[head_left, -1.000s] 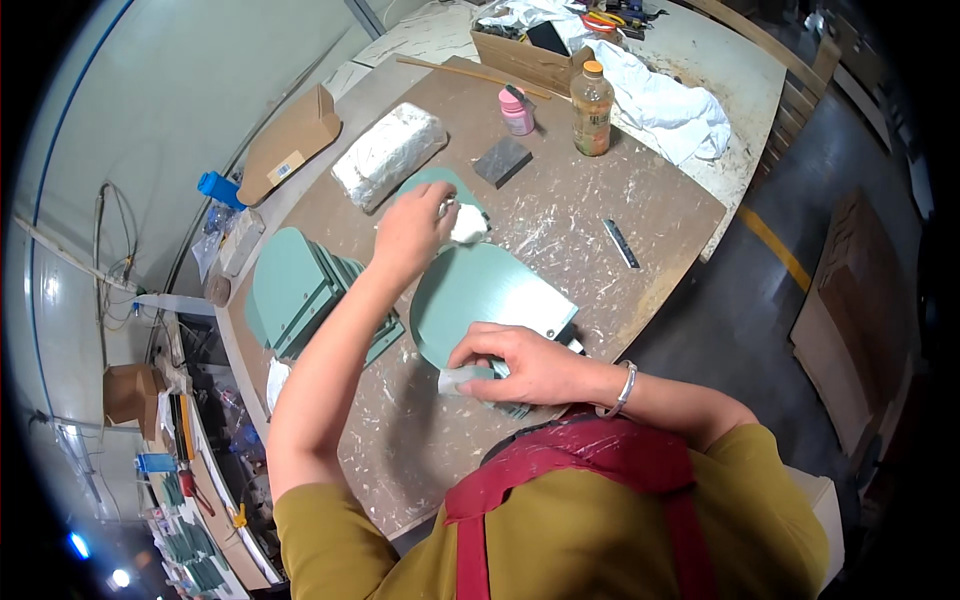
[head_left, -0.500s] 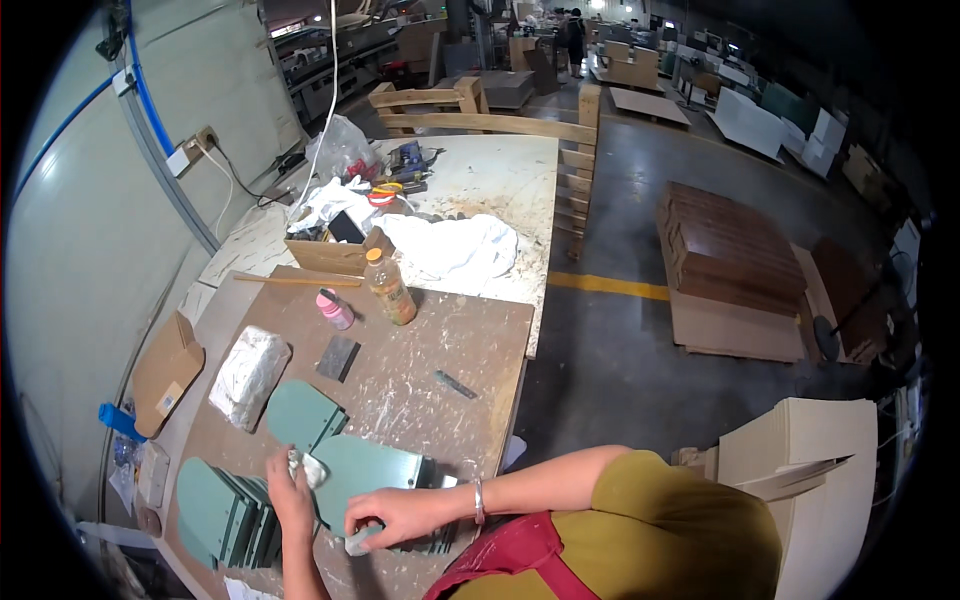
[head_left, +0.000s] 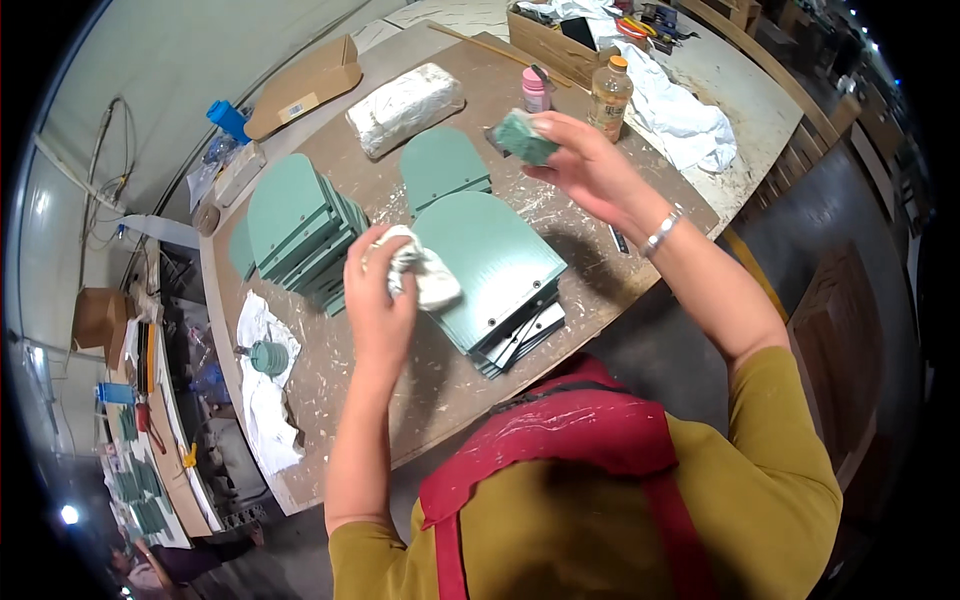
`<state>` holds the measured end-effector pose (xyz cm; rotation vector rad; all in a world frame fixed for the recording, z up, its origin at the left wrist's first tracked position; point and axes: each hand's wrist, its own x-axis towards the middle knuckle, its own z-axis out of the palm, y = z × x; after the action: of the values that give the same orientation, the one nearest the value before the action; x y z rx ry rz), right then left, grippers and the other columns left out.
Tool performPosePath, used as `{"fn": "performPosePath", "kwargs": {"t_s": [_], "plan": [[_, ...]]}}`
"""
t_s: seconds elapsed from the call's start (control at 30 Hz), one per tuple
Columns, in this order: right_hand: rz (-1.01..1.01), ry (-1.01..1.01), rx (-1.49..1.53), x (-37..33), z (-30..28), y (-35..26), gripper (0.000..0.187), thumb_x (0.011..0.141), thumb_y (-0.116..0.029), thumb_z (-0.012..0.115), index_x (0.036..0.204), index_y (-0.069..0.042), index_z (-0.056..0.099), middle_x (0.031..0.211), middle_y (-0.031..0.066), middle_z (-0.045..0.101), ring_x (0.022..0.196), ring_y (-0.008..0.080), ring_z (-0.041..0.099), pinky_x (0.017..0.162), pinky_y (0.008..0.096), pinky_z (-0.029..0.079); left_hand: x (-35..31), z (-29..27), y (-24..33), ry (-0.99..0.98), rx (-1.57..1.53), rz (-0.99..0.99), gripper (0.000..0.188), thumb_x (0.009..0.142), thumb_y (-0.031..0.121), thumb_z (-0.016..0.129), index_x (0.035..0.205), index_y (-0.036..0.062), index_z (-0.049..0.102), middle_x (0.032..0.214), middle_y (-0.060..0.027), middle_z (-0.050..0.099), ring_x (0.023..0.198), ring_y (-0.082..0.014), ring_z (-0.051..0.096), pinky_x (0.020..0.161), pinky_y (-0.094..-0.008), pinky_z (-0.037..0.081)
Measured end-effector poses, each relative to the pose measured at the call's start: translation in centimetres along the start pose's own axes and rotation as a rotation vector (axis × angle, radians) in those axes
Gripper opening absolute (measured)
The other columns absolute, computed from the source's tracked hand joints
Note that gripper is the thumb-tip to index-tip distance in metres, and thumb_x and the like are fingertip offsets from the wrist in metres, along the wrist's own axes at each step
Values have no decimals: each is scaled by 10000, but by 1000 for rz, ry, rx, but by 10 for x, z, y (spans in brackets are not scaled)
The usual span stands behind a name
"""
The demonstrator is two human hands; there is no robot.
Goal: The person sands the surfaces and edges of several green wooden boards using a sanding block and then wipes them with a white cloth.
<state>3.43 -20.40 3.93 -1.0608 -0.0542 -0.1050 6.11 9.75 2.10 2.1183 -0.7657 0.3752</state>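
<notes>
In front of me lies a stack of green, round-ended panels (head_left: 490, 255) with small holes along their straight edge. My left hand (head_left: 378, 300) is closed around a crumpled white cloth (head_left: 435, 280) at the left edge of this stack. Raised above the table beyond the stack, my right hand (head_left: 592, 172) grips a small greenish, sponge-like block (head_left: 524, 138) between thumb and fingers. Another pile of green panels (head_left: 290, 205) stands to the left, and a lower pile (head_left: 440, 165) lies just behind the near stack.
A white wrapped bundle (head_left: 405, 108), a pink bottle (head_left: 536, 90) and an orange-capped bottle (head_left: 610, 95) stand at the back. On the left, a round green object (head_left: 268, 357) rests on a white cloth (head_left: 265, 410). The table edge (head_left: 430, 448) runs close before me.
The view has turned, bringing more of the table's left side in. My right hand has lifted its block from the stack's near side to above the far side. My left hand still holds the cloth.
</notes>
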Motion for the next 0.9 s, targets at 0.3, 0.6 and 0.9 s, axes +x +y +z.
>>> {"fn": "performPosePath", "kwargs": {"t_s": [0.3, 0.6, 0.9], "plan": [[385, -396, -44, 64, 40, 76, 174, 971, -244, 651, 1052, -91, 651, 941, -32, 637, 791, 78, 584, 787, 286, 529, -32, 105, 77, -258, 611, 443, 415, 871, 158, 578, 1281, 95, 594, 1360, -138, 565, 1268, -296, 535, 1044, -501, 416], [417, -446, 34, 73, 29, 80, 178, 992, -224, 629, 1068, -64, 644, 994, -4, 660, 860, 89, 633, 843, 286, 565, -52, 65, 79, -223, 114, 326, 553, 710, 11, 727, 1249, 67, 613, 1287, -144, 638, 1149, -358, 619, 974, -458, 482], [384, -440, -22, 66, 25, 69, 235, 984, -261, 646, 1119, -69, 643, 1108, 18, 644, 1014, 113, 609, 901, 302, 532, -45, 65, 112, -308, 203, 303, 361, 732, 96, 723, 1090, 102, 677, 1078, -77, 703, 1006, -250, 675, 866, -391, 515]]}}
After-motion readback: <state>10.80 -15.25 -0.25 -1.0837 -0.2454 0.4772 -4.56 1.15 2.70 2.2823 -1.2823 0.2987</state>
